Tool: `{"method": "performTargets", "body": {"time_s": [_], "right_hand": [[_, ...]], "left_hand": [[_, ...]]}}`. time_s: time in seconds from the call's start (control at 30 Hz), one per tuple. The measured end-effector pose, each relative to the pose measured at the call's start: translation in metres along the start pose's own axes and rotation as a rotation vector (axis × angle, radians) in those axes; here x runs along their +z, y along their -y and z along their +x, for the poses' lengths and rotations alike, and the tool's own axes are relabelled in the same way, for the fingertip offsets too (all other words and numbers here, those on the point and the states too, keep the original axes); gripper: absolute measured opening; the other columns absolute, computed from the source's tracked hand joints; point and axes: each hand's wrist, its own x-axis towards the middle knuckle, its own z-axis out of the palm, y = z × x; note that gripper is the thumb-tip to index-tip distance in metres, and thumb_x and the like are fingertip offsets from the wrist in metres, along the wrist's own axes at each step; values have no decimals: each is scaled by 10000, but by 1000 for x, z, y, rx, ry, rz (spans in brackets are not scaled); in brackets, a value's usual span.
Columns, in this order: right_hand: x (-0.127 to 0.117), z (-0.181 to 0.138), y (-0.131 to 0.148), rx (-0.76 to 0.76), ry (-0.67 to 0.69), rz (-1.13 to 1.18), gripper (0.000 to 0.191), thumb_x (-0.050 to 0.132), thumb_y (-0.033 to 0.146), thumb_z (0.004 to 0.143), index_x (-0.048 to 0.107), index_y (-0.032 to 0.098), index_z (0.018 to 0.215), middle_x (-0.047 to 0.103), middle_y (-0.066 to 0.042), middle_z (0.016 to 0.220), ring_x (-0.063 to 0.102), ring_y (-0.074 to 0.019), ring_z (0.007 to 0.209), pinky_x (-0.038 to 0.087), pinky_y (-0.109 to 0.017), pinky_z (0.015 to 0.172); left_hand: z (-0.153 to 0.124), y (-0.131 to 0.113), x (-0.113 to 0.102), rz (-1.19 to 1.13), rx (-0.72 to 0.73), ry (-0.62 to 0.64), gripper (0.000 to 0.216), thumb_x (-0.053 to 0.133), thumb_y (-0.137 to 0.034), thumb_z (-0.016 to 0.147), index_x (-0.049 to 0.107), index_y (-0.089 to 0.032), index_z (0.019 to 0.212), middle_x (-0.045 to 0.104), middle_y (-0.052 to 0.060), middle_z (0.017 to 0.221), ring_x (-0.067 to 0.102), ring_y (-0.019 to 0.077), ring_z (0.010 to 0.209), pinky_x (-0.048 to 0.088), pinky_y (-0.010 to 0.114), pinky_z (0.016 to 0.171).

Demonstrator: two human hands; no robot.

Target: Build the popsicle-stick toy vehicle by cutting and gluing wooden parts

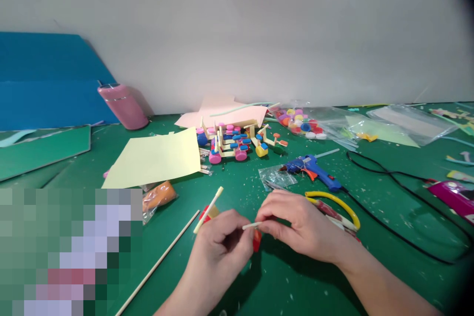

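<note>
My left hand (pixel 222 242) is closed around a small craft-stick model, mostly hidden behind the fingers. Past its knuckles sticks out a pale wooden craft stick (pixel 209 210), beside a red and yellow part. A red piece (pixel 256 241) shows below the fingertips. From the right, my right hand (pixel 292 222) pinches a short pale stick (pixel 252 225) whose free end reaches the left thumb and forefinger. The fingertips of both hands almost meet. Beyond them stand several small craft-stick vehicles (pixel 229 145) with pink, blue and yellow caps.
A blue glue gun (pixel 314 170) lies behind my right hand, its black cord (pixel 392 237) looping right. Yellow-handled pliers (pixel 336 207) rest by the right wrist. A thin wooden rod (pixel 159 261) lies left. Yellow paper (pixel 159 160), a pink tumbler (pixel 124 106) and bagged caps (pixel 298 121) are farther back.
</note>
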Motion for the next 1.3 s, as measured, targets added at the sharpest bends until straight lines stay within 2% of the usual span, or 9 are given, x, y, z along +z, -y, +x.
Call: {"method": "performTargets", "body": {"time_s": [0.1, 0.2, 0.33, 0.47, 0.67, 0.83, 1.0, 1.3], "right_hand": [[9, 2, 3, 87, -97, 148, 145, 487, 241, 885, 597, 178, 815, 575, -1, 768, 514, -117, 721, 389, -230, 651], [20, 3, 3, 183, -184, 336, 171, 479, 276, 886, 589, 177, 800, 554, 11, 736, 504, -109, 687, 395, -213, 615], [33, 5, 3, 285, -211, 544, 202, 500, 343, 866, 605, 175, 825, 573, 3, 744, 505, -125, 698, 411, -227, 625], [38, 5, 7, 308, -174, 631, 216, 518, 355, 852, 638, 176, 858, 599, -11, 775, 532, -145, 738, 428, -245, 661], [29, 6, 6, 262, -132, 540, 170, 563, 288, 822, 684, 169, 812, 590, -10, 743, 521, -131, 702, 412, -234, 644], [27, 5, -4, 324, -9, 628, 270, 528, 340, 833, 626, 146, 672, 463, 26, 614, 401, -100, 579, 331, -221, 521], [27, 5, -5, 337, 4, 634, 314, 543, 401, 813, 577, 151, 626, 424, 33, 594, 362, -95, 565, 306, -220, 503], [30, 5, -4, 356, -8, 690, 310, 560, 417, 801, 617, 147, 659, 480, 28, 591, 408, -95, 564, 348, -213, 512]], "left_hand": [[-1, 4, 0, -92, 40, -85, 190, 550, -275, 751, 639, -148, 641, 532, 0, 545, 444, 107, 498, 348, 212, 463], [-2, 7, 4, -242, 20, -182, 89, 618, -241, 718, 680, -177, 728, 596, 3, 615, 503, 111, 535, 400, 197, 485], [-2, 8, 8, -334, -44, -266, 80, 673, -203, 683, 726, -222, 741, 636, 0, 649, 551, 129, 612, 443, 196, 558], [-3, 11, 9, -399, -101, -252, 77, 671, -227, 698, 743, -238, 723, 628, 0, 626, 561, 143, 651, 450, 212, 612], [-5, 11, 9, -624, -234, -202, 82, 680, -266, 697, 735, -209, 718, 667, 9, 697, 561, 126, 678, 444, 200, 630], [-3, 6, 9, -754, -360, -163, 125, 703, -284, 672, 717, -162, 648, 623, -8, 583, 476, 57, 530, 394, 145, 511], [0, 2, 7, -820, -401, -131, 164, 726, -297, 643, 701, -138, 611, 522, -45, 476, 332, 15, 414, 324, 127, 418], [0, 3, 7, -842, -451, -130, 170, 739, -306, 620, 701, -140, 615, 593, -6, 547, 495, 66, 515, 413, 161, 492]]}}
